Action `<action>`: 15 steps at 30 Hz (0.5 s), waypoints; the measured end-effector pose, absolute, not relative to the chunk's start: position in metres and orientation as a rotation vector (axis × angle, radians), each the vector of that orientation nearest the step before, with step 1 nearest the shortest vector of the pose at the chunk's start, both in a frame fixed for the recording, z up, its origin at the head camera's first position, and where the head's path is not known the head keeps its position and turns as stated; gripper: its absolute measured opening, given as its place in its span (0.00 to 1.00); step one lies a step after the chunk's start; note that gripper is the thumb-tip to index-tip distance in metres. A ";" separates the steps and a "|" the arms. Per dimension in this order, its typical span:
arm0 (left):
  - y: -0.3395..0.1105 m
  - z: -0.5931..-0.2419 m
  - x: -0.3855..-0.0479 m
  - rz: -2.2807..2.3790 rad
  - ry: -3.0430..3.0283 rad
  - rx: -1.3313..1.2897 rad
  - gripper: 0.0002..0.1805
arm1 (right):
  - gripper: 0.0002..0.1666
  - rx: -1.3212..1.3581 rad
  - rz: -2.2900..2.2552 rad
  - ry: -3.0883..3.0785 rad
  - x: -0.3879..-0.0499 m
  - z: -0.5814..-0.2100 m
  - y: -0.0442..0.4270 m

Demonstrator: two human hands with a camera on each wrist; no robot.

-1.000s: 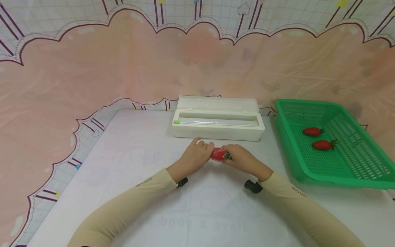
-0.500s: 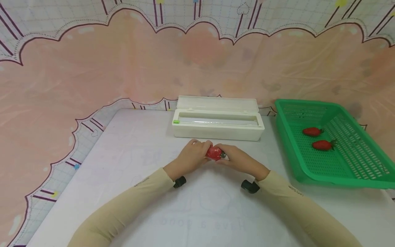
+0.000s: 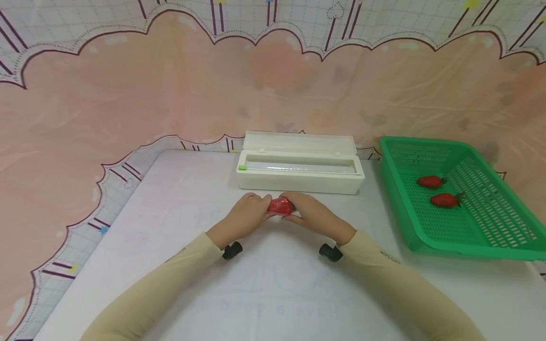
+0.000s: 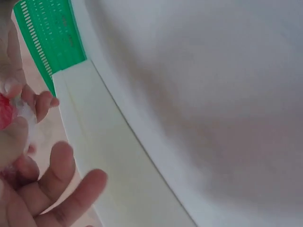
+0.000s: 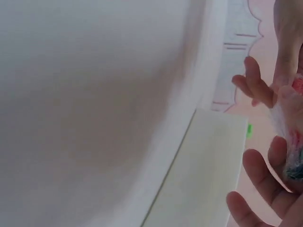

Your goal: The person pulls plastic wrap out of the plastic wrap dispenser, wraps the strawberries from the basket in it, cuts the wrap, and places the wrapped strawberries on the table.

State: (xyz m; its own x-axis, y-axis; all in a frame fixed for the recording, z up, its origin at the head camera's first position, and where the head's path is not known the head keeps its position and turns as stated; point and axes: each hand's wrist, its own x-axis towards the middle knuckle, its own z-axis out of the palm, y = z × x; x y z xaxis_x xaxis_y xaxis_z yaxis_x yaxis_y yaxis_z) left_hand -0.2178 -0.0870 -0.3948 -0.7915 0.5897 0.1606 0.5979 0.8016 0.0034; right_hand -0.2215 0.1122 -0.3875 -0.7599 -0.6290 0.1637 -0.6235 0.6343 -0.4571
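A red strawberry (image 3: 280, 206) in clear film is held between both hands, just in front of the white box. The left hand (image 3: 243, 217) pinches its left end, and the right hand (image 3: 316, 214) grips the green-leaved end. In the left wrist view, part of the red fruit (image 4: 5, 112) shows at the left edge between thumb and fingers. Crumpled film (image 5: 279, 118) stretches at the fingertips in the right wrist view, with the dark green leaves (image 5: 296, 165) beneath it. Other fingers of both hands are spread away from the fruit.
Behind the hands stands a white box (image 3: 298, 182), its lid raised, with a roll of film inside and a green piece at its left end. On the right, a green basket (image 3: 411, 227) holds two strawberries (image 3: 444, 200). A patterned cloth (image 3: 204, 94) hangs behind the white table (image 3: 273, 284).
Both hands have moved left with the wrapped strawberry, and its leaves are now more covered by the right hand. The box and basket have stayed in place.
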 end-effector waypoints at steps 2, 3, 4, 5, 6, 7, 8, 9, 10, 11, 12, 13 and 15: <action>-0.093 -0.395 -0.217 -0.038 -2.805 -0.922 0.16 | 0.25 -1.090 -0.737 2.834 -0.223 -0.387 0.104; -0.096 -0.395 -0.216 -0.011 -2.784 -0.908 0.16 | 0.22 -1.091 -0.723 2.831 -0.225 -0.387 0.100; -0.100 -0.395 -0.216 0.022 -2.760 -0.897 0.16 | 0.21 -1.093 -0.694 2.830 -0.226 -0.388 0.096; -0.103 -0.394 -0.215 0.043 -2.736 -0.886 0.17 | 0.21 -1.096 -0.672 2.826 -0.228 -0.388 0.092; -0.106 -0.394 -0.214 0.051 -2.713 -0.871 0.18 | 0.20 -1.114 -0.655 2.822 -0.230 -0.389 0.088; -0.109 -0.394 -0.213 0.059 -2.698 -0.858 0.19 | 0.20 -1.129 -0.642 2.817 -0.231 -0.389 0.085; -0.112 -0.393 -0.213 0.057 -2.691 -0.846 0.20 | 0.19 -1.143 -0.625 2.815 -0.232 -0.389 0.081; -0.115 -0.392 -0.212 0.055 -2.687 -0.839 0.21 | 0.20 -1.154 -0.615 2.812 -0.233 -0.390 0.078; -0.118 -0.391 -0.212 0.058 -2.686 -0.834 0.22 | 0.21 -1.168 -0.608 2.812 -0.234 -0.390 0.074; -0.121 -0.390 -0.211 0.053 -2.694 -0.826 0.23 | 0.23 -1.179 -0.603 2.817 -0.235 -0.389 0.071; -0.123 -0.389 -0.211 0.054 -2.703 -0.816 0.23 | 0.26 -1.190 -0.581 2.831 -0.235 -0.389 0.067; -0.126 -0.388 -0.211 0.059 -2.714 -0.809 0.22 | 0.29 -1.211 -0.541 2.853 -0.236 -0.388 0.064; -0.132 -0.388 -0.212 0.069 -2.729 -0.792 0.21 | 0.32 -1.259 -0.451 2.901 -0.237 -0.386 0.056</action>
